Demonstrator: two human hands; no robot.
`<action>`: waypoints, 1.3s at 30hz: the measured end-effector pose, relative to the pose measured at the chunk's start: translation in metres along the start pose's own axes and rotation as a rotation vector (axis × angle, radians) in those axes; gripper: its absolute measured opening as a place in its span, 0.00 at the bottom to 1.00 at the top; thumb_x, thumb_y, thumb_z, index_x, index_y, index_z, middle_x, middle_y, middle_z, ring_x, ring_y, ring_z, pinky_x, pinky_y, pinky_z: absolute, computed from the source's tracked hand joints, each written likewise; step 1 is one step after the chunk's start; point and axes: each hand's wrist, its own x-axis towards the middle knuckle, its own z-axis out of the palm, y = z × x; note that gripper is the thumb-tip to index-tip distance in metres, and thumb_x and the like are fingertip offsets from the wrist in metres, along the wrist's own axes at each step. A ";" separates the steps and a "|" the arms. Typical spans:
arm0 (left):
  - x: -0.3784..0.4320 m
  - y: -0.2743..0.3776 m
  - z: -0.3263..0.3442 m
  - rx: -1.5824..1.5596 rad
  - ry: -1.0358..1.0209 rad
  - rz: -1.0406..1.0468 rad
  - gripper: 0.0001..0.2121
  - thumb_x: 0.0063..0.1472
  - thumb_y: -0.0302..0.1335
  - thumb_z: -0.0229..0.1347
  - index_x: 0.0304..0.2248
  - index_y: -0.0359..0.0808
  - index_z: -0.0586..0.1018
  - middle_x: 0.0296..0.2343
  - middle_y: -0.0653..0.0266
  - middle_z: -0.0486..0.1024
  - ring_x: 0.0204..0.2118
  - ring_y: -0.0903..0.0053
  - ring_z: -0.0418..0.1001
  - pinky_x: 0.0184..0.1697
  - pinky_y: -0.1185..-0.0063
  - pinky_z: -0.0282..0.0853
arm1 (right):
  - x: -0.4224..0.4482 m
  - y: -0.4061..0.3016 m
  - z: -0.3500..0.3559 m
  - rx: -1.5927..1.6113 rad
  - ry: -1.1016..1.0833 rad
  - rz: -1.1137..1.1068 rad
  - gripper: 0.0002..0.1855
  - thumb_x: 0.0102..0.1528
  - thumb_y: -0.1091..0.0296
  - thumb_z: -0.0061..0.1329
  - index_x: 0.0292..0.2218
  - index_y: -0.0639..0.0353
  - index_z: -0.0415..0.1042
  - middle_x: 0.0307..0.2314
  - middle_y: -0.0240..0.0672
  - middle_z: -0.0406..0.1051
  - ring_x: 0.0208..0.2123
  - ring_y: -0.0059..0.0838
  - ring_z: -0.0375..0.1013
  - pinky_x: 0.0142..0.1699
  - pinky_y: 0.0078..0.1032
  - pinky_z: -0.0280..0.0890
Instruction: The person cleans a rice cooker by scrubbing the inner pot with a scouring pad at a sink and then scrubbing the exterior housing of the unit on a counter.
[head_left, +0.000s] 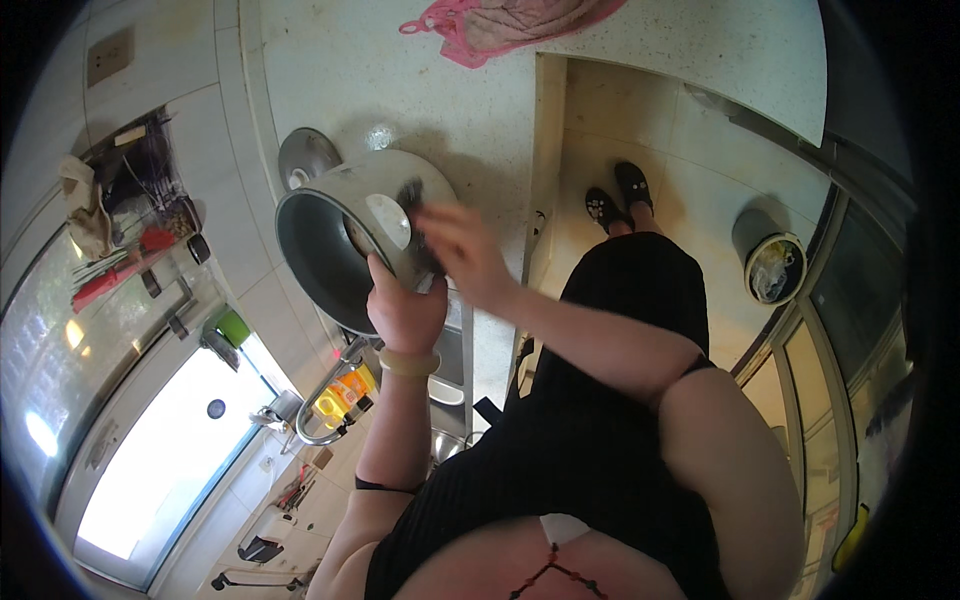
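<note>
A wide pot (420, 169) with a pale outside and a dark grey inside is tipped over the counter, its mouth facing left. My left hand (409, 311), with a pale bangle at the wrist, grips the pot's rim, thumb at the edge. My right hand (465, 251) is blurred at the pot's outer wall, fingers by a dark patch (412, 195); whether that patch is a mark or something held is unclear. A pale half-round shape (390, 219) shows on the wall beside it. A round grey lid (306, 157) with a light knob lies behind the pot.
The pale countertop (480, 112) bears a pink-edged cloth (517, 30). Below the pot are a metal sink (451, 352) and a curved faucet (307, 420), with a yellow bottle (341, 397) behind. A waste bin (776, 266) stands on the floor at right.
</note>
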 end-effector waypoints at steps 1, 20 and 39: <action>0.001 -0.001 0.001 -0.024 0.010 0.052 0.39 0.44 0.32 0.71 0.51 0.19 0.66 0.30 0.43 0.80 0.32 0.51 0.80 0.34 0.66 0.77 | -0.009 -0.010 -0.001 -0.020 -0.009 -0.030 0.17 0.57 0.76 0.52 0.48 0.58 0.78 0.47 0.41 0.72 0.50 0.39 0.70 0.56 0.31 0.64; 0.015 -0.017 -0.010 -0.130 -0.164 -0.060 0.23 0.45 0.26 0.71 0.42 0.31 0.78 0.33 0.58 0.83 0.35 0.74 0.81 0.41 0.76 0.75 | 0.046 0.027 0.042 0.266 -0.029 -0.135 0.24 0.59 0.83 0.41 0.55 0.62 0.71 0.55 0.44 0.67 0.59 0.47 0.63 0.65 0.39 0.55; 0.019 -0.033 -0.017 -0.188 -0.244 -0.031 0.23 0.48 0.25 0.67 0.45 0.31 0.76 0.34 0.53 0.82 0.37 0.59 0.83 0.40 0.70 0.77 | 0.066 0.064 0.026 -0.077 -0.168 -0.026 0.28 0.61 0.79 0.37 0.62 0.61 0.63 0.62 0.45 0.59 0.65 0.48 0.56 0.69 0.45 0.48</action>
